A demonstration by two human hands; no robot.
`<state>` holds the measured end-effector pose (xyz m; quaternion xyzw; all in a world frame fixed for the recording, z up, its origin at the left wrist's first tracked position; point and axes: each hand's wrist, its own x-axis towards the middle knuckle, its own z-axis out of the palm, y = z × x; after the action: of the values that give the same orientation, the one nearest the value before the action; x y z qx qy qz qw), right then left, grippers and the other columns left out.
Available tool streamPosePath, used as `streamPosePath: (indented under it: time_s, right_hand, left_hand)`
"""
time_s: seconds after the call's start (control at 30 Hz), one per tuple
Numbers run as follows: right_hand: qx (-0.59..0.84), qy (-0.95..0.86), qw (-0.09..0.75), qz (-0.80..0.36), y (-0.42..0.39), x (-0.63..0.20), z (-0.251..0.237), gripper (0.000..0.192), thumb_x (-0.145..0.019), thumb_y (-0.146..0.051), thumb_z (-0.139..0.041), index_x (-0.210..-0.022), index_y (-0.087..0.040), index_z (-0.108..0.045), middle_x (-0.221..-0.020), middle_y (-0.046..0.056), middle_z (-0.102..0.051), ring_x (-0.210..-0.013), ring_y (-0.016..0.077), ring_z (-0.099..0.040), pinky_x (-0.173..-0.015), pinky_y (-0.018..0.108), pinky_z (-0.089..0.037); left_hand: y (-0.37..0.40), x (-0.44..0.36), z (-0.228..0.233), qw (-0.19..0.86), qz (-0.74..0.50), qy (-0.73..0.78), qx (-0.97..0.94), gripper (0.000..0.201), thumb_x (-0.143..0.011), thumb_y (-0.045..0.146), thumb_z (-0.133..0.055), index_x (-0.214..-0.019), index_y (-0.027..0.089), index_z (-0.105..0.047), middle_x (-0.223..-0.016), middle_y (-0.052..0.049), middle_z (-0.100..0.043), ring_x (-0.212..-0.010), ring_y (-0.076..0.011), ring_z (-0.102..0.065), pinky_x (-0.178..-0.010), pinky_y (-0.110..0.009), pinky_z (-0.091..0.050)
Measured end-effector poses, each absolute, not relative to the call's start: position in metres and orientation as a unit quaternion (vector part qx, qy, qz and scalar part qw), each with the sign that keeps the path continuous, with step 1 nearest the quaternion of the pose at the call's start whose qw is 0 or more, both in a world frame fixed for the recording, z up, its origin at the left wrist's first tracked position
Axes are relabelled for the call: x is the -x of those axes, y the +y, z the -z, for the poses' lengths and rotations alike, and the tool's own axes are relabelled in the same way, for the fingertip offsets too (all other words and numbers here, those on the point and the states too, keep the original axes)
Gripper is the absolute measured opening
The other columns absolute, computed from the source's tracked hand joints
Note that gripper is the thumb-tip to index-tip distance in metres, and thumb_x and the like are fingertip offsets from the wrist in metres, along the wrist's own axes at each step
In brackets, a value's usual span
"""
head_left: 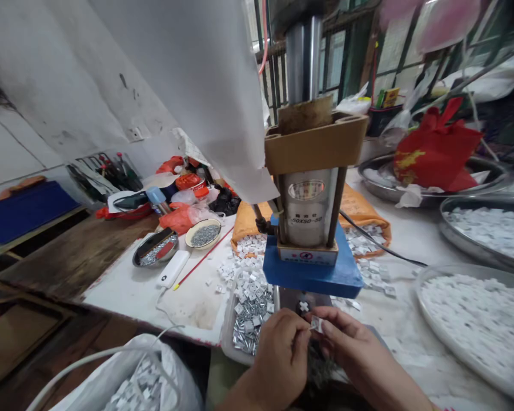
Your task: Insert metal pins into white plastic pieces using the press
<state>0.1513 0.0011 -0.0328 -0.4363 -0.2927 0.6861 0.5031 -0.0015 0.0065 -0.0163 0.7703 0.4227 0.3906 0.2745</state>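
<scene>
Between the thumb and fingers of my right hand [355, 342] is a small white square plastic clip [317, 324]. My left hand [280, 354] is closed in a pinch right beside it, with a thin nail showing at the fingertips against the clip. Both hands are in front of the blue press [312, 274]. Just past the fingertips, a white cross-shaped piece [304, 307] shows on the dark fixture under the press head. Left of my left hand, a clear plastic bin [228, 341] holds loose nails [246, 319] and more white clips.
Orange sacks [244, 220] spill white clips behind the press. Metal basins [449, 208] and a round tray [428, 328] full of white pieces stand at right. Bowls of nails [203, 234], a power bank [173, 269] and a red stick [203, 260] lie left. A white sack [184, 377] stands below.
</scene>
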Motion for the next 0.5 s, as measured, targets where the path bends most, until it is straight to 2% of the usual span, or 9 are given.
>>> streamPosePath:
  time_s: [0.17,0.33,0.5]
  right_hand:
    - [0.457,-0.327,0.471,-0.680,-0.0005,-0.1478,0.0338,0.029,-0.068,-0.042,-0.073,-0.089,-0.022,-0.072,-0.087,0.005,-0.072,-0.082,0.0214,-0.062,-0.073,0.031,-0.048]
    - [0.458,-0.303,0.492,-0.676,-0.0013,-0.1456,0.0373,0.029,-0.066,-0.041,-0.075,-0.088,-0.022,-0.073,-0.084,0.005,-0.072,-0.070,0.0174,-0.061,-0.065,0.029,-0.048]
    - [0.428,-0.254,0.512,-0.701,-0.0020,-0.1424,0.0344,0.028,-0.065,-0.039,-0.077,-0.087,-0.023,-0.073,-0.082,0.003,-0.071,-0.067,0.0140,-0.059,-0.061,0.025,-0.046]
  left_hand:
    - [0.0075,0.0056,0.0203,0.280,-0.423,0.419,-0.753,0.013,-0.085,0.012,-0.046,-0.078,0.017,-0.055,-0.074,-0.004,-0.059,-0.072,-0.0157,-0.055,-0.067,-0.026,-0.041]
    - [0.0060,0.0022,0.0199,0.274,-0.449,0.407,-0.747,0.014,-0.085,0.012,-0.045,-0.077,0.017,-0.054,-0.074,-0.004,-0.059,-0.074,-0.0164,-0.056,-0.068,-0.027,-0.042]
    - [0.0057,0.0032,0.0199,0.285,-0.472,0.381,-0.742,0.014,-0.086,0.011,-0.046,-0.081,0.017,-0.057,-0.078,-0.005,-0.061,-0.078,-0.0163,-0.057,-0.072,-0.027,-0.044]
